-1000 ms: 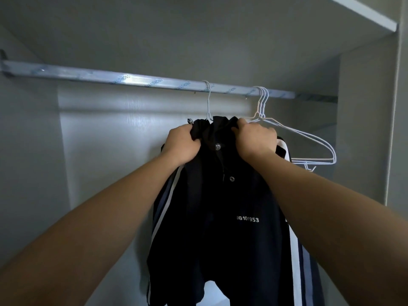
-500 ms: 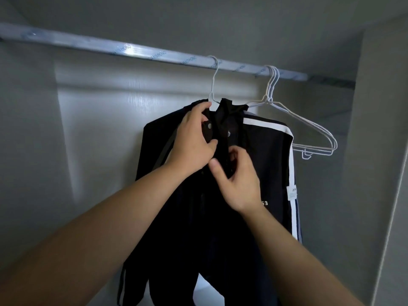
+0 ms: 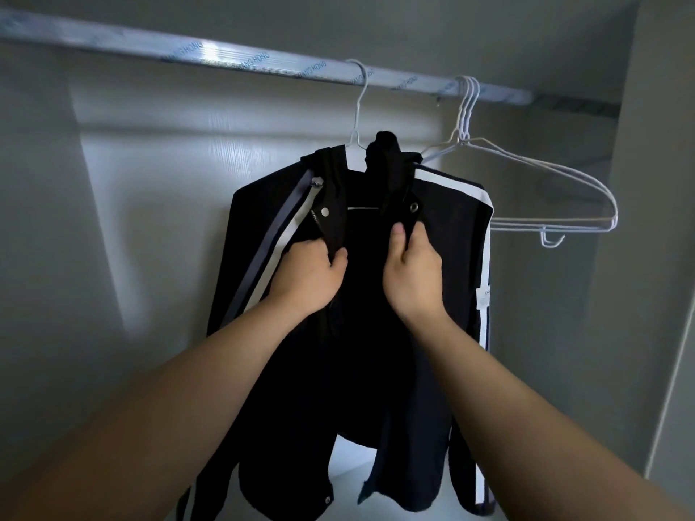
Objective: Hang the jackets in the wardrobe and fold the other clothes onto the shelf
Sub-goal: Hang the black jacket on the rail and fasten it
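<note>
**Two hands on the jacket's open front**

Far left, the rail (image 3: 225,58) runs across the top of the wardrobe (image 3: 150,220). The jacket (image 3: 361,295) hangs from it on a white wire hanger (image 3: 359,103), about midway along.

Your left hand (image 3: 308,280) has its fingers curled round the left front edge, thumb on the near side, just below a snap button (image 3: 325,211). Your right hand (image 3: 413,280) pinches the right front edge between thumb and curled fingers, just below a metal eyelet (image 3: 415,207). Holding both edges this way looks meant to pull the front straight and bring the snaps together, so the jacket sits square.

To the right, a bunch of bare hangers (image 3: 556,224) sits on the same rail, near the jacket's shoulder, likely for further jackets.

The loaded hanger's arms are buried under cloth, so you cannot tell whether both shoulders are seated. Your fingertips are hidden behind the fabric. The jacket's lower edge runs out of frame, and the rail print and sleeve label (image 3: 482,297) are too small to read.
</note>
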